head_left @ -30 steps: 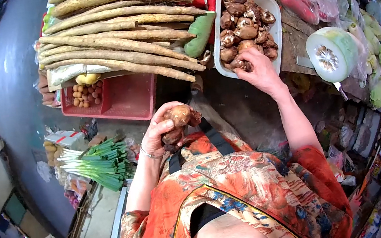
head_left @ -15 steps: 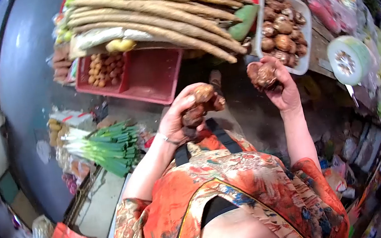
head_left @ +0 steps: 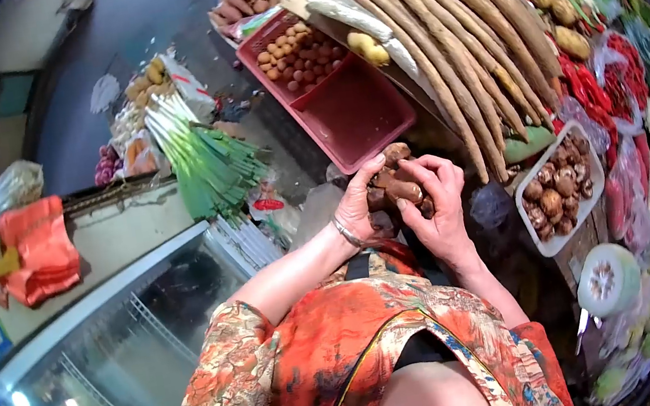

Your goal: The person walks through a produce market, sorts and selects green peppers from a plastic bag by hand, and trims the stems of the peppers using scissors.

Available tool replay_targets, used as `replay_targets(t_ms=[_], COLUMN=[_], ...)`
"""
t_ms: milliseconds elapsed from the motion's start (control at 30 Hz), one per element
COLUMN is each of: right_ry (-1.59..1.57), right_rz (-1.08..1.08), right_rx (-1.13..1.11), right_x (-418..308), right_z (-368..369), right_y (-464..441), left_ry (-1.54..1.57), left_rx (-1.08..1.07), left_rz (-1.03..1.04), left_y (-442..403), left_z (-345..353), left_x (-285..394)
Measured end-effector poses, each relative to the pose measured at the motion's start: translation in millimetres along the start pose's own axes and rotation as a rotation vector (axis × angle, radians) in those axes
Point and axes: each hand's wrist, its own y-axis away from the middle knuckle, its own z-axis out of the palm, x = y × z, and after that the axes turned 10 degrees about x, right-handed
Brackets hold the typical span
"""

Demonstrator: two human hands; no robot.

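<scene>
My left hand (head_left: 361,208) is wrapped round several brown mushrooms (head_left: 400,185) in front of my waist. From the other side my right hand (head_left: 441,206) meets it, thumb and fingers closed on mushrooms in the same cluster. Which mushroom each finger grips is partly hidden. To the right, a white plastic tray (head_left: 548,248) holds more brown mushrooms (head_left: 561,183). Just beyond my hands is a red plastic crate (head_left: 364,126), with eggs (head_left: 303,57) in its far compartment.
Long brown roots or stalks (head_left: 456,40) lie across the stall. Green onions (head_left: 210,165) stand at left, above a glass-topped case (head_left: 126,359). A cut pale-green melon (head_left: 608,278) and bagged vegetables (head_left: 632,191) sit at right. An orange bag (head_left: 36,250) lies far left.
The view has turned toward the left. My right hand has come from beside the mushroom tray to my left hand, bringing its mushrooms against those in the left.
</scene>
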Motion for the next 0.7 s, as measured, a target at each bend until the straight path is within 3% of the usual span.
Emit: replay_targets(t_ms=[67, 200, 300, 467, 633, 700], right_ry=[0.066, -0.283, -0.126, -0.071, -0.054, -0.076], right_rz=[-0.025, -0.040, -0.228, -0.361, -0.377, -0.358], right_rx=[-0.083, -0.210, -0.196, -0.172, -0.198, -0.242], right_x=[-1.2, 5.1, 1.2, -7.7, -26.6, -38.3], right_z=[-5.5, -2.5, 7.9, 45.4, 108.0, 135.7], right_y=[-4.8, -7.1, -4.5, -17.3, -49.1, -67.6], left_ry=[0.006, 0.014, 0.018, 0.058, 0.147, 0.124], left_rx=[-0.084, -0.125, -0.190, -0.200, -0.183, -0.117], left_rz=[0.032, 0.073, 0.069, 0.110, 0.148, 0.257], left_y=[2.2, 13.7, 18.5, 30.9, 40.0, 45.9], left_z=[-3.0, -8.4, -8.6, -18.0, -31.5, -39.2], left_x=[-3.4, -5.8, 1.7, 30.5, 87.7, 118.3])
